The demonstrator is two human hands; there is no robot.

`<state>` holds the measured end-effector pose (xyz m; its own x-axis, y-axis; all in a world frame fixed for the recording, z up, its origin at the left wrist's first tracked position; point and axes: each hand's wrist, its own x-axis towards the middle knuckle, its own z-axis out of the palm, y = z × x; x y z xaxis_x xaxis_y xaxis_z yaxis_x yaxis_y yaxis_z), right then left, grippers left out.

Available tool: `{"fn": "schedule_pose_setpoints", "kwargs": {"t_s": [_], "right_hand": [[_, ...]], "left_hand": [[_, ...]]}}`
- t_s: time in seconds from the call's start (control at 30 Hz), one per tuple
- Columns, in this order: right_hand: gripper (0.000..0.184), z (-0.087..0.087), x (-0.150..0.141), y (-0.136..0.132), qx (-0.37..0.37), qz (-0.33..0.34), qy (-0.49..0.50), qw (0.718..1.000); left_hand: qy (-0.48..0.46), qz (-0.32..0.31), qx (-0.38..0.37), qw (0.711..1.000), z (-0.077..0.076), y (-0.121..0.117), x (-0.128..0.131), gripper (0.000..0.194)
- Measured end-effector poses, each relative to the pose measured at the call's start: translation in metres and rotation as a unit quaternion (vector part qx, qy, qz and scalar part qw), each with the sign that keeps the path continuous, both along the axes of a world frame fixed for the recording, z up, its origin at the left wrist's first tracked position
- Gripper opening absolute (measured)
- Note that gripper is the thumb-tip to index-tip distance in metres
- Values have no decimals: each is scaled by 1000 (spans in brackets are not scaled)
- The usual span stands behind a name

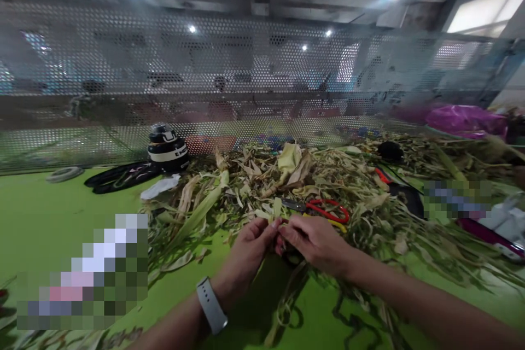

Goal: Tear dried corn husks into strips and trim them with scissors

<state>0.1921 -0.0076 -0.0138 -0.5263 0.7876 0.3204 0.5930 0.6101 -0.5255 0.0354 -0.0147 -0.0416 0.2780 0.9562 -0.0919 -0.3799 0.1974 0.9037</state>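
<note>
At the middle front, my left hand point(250, 243) pinches a small bunch of pale green corn husk strips point(270, 210) that fan out above the fingertips. My right hand point(315, 240) meets it there, its thumb and fingers closed on the same husk piece. The lower part of the piece is hidden by my fingers. Just beyond my right hand lie red-handled scissors point(328, 210), blades pointing left. A yellow handle point(336, 223) shows beside them, partly covered by my hand. Dry corn husks point(250, 172) are heaped behind.
A black jar-like container point(167, 149) and a black strap or pouch point(118, 176) stand at the back left, near a white ring point(64, 174). A perforated metal screen point(229, 76) closes off the back. Purple plastic point(465, 120) lies far right. The table point(172, 298) is green.
</note>
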Motion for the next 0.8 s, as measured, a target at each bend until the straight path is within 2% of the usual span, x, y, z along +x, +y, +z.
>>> {"fn": "schedule_pose_setpoints", "kwargs": {"t_s": [0.1,0.3,0.4,0.53,0.8], "right_hand": [[33,-7,-6,-2,-37,27,35,998],[29,-12,-5,4,-56,41,63,996],[29,-12,-4,6,-62,40,54,996],[32,-9,-3,7,-77,50,45,995],[31,-6,1,10,-82,65,44,993]], "left_hand": [[12,12,-1,1000,-1,-1,1,24],[2,-3,-35,999,8,-4,-3,19],[5,-15,-10,1000,11,-3,-4,18],[15,3,13,1000,11,-1,-3,19],[-4,20,-10,1000,14,-3,-2,21]]}}
